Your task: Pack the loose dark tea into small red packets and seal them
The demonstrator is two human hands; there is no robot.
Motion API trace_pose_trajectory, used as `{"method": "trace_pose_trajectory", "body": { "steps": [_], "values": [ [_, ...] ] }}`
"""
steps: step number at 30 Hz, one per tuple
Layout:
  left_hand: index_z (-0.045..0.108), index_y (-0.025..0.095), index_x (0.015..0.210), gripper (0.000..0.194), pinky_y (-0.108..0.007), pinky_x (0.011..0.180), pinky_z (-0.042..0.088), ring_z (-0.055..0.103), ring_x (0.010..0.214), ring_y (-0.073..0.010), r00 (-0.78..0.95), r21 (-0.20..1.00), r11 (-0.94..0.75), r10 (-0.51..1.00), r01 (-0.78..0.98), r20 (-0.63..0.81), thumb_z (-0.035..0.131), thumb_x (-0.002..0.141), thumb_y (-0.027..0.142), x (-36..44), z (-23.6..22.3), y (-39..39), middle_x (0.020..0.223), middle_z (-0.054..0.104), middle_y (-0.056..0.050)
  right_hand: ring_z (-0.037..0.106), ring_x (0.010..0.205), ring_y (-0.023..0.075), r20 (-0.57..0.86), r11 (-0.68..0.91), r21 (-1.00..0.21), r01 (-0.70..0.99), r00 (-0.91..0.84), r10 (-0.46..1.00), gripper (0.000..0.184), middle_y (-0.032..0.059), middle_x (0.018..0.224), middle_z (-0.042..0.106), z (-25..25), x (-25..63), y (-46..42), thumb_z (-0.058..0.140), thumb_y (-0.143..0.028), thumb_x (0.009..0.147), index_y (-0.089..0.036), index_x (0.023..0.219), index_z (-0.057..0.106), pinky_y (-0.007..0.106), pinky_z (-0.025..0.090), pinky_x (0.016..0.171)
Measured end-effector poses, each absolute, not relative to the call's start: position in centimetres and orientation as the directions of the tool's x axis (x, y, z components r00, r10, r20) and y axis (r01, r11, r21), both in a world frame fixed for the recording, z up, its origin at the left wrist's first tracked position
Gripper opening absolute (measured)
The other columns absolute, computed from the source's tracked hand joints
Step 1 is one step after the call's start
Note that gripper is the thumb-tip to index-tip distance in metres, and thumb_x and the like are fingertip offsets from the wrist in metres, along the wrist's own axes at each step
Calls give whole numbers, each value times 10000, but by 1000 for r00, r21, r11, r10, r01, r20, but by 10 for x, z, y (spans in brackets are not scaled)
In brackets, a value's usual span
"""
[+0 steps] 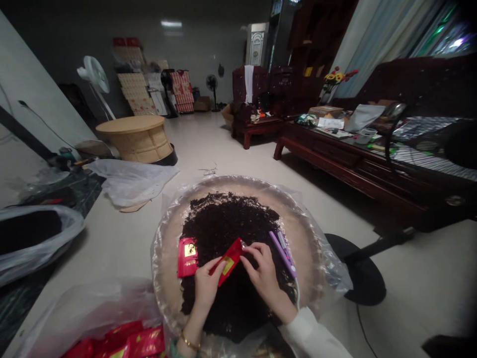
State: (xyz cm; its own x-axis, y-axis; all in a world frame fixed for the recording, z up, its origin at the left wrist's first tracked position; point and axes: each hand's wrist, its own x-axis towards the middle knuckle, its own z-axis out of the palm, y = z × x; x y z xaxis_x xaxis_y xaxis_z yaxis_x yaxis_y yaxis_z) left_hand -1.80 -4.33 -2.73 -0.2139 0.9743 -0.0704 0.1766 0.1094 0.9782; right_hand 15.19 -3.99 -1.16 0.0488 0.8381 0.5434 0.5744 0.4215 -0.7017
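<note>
Fingers (220, 265) of the left hand (205, 288) clamp the lower end of a red pouch (233, 252). Thumb and forefinger of the right hand (265, 271) touch the opposite, upper end, tips slightly apart; whether they pinch the edge cannot be told from this position. The pouch is held tilted, a gold label (227, 266) partly visible on its face, above a bed of dark dried leaves (227, 219) resembling loose tea.

The leaves lie in a large round tray (169, 248) lined with clear plastic film (335, 271), which overhangs the rim. On the person's left side of the tray, a second red pouch (187, 268) lies flat beside the leaves, label up. On the right side, a purple straightening iron (286, 257) rests with its two arms spread and its white cord (298, 293) running toward the person.

Outside the tray, at lower left, a clear plastic bag (97, 298) contains several more red pouches (145, 343). At right, the black base (367, 278) of a pedestal fan stands near the film. Beyond it, a low dark-wood counter (320, 151) carries a silvery bag (364, 117). A gold bangle (191, 344) encircles the left wrist; a white sleeve (313, 333) covers the right forearm.
</note>
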Motion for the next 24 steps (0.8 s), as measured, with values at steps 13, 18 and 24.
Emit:
{"method": "trace_pose_trajectory", "body": {
  "steps": [13, 18, 24],
  "values": [
    [713, 141, 917, 401, -295, 568, 555, 690, 578, -215, -58, 984, 160, 986, 80, -156, 608, 750, 490, -17, -28, -44, 777, 746, -68, 577, 760, 196, 448, 568, -669, 479, -350, 823, 158, 39, 783, 667, 17, 169, -43, 475, -215, 909, -231, 891, 632, 367, 463, 759],
    [734, 177, 908, 365, -311, 690, 579, 702, 731, -219, -52, 985, 35, 998, 167, -27, 593, 759, 480, -16, -29, -48, 879, 756, -66, 610, 805, 198, 294, 409, -775, 482, -297, 908, 126, 26, 852, 722, 10, 167, -39, 614, -323, 853, -246, 913, 694, 380, 408, 860],
    [708, 175, 887, 365, -338, 773, 561, 689, 841, -228, -82, 985, -9, 996, 170, 23, 524, 814, 481, -14, -27, -50, 903, 745, -74, 609, 831, 191, 255, 401, -832, 383, -378, 890, 159, 32, 876, 731, 8, 171, -37, 566, -309, 883, -233, 910, 703, 408, 351, 953]
  ]
}}
